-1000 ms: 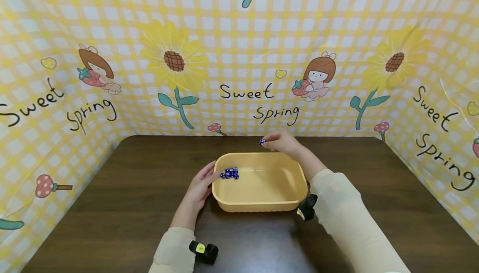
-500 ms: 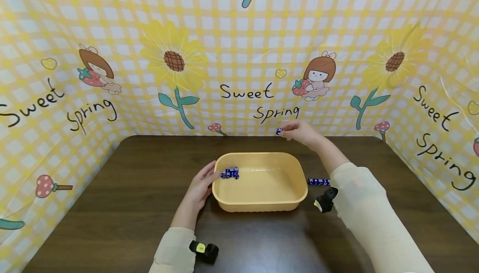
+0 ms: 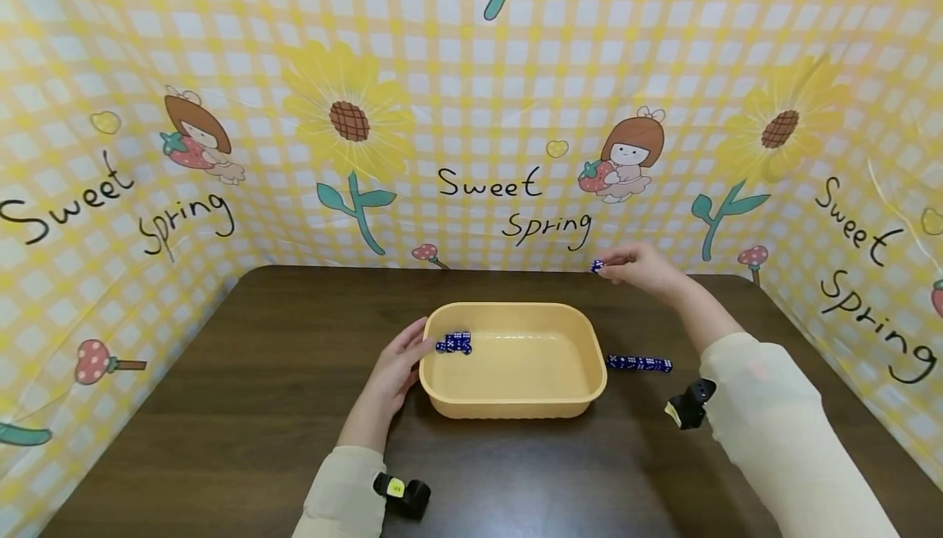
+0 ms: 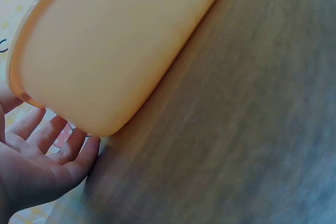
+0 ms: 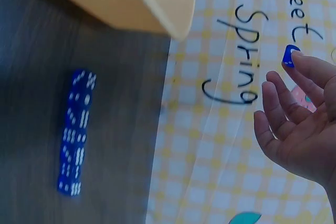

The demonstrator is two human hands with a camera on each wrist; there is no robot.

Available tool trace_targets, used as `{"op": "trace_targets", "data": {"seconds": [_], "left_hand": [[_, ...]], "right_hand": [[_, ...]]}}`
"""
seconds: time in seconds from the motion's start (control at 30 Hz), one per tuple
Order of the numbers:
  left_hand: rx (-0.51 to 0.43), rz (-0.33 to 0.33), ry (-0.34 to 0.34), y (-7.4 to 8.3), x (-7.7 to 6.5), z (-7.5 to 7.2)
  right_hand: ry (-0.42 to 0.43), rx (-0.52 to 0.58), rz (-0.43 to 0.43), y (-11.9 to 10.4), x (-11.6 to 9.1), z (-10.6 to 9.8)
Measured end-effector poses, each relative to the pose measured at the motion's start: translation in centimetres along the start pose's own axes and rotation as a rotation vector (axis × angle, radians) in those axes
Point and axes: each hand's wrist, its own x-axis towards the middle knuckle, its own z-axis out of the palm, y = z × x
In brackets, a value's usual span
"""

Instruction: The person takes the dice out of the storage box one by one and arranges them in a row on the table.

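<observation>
A yellow plastic basin (image 3: 516, 409) stands on the table, with several blue dice (image 3: 455, 343) grouped inside at its left end. My left hand (image 3: 396, 364) grips the basin's left side, thumb over the rim and fingers (image 4: 79, 156) against the outer wall. Up at the table's far edge, right of the basin, my right hand (image 3: 644, 269) pinches one blue die (image 5: 289, 56) between thumb and forefinger. Its other fingers are loosely bent. Below that hand, a straight row of blue dice with white pips (image 3: 639, 363) lies just right of the basin.
The dark wooden table (image 3: 295, 456) is enclosed at the back and both sides by a yellow checked cloth (image 3: 471, 96) with sunflowers and lettering. Black wrist cameras (image 3: 403, 497) sit on both cream sleeves.
My right hand has moved right with the die, from over the basin's far rim to beyond its right side. The row of dice has come into sight. The left hand stays put.
</observation>
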Motion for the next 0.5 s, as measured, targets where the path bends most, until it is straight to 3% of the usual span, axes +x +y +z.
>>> {"op": "trace_targets", "data": {"seconds": [0.23, 0.5], "left_hand": [[-0.006, 0.004, -0.001, -0.1, 0.1, 0.0], [-0.004, 0.006, -0.003, -0.2, 0.1, 0.0]], "right_hand": [[0.014, -0.026, 0.018, 1.5, -1.3, -1.6], [0.024, 0.021, 0.016, 3.8, -2.9, -2.6]]}}
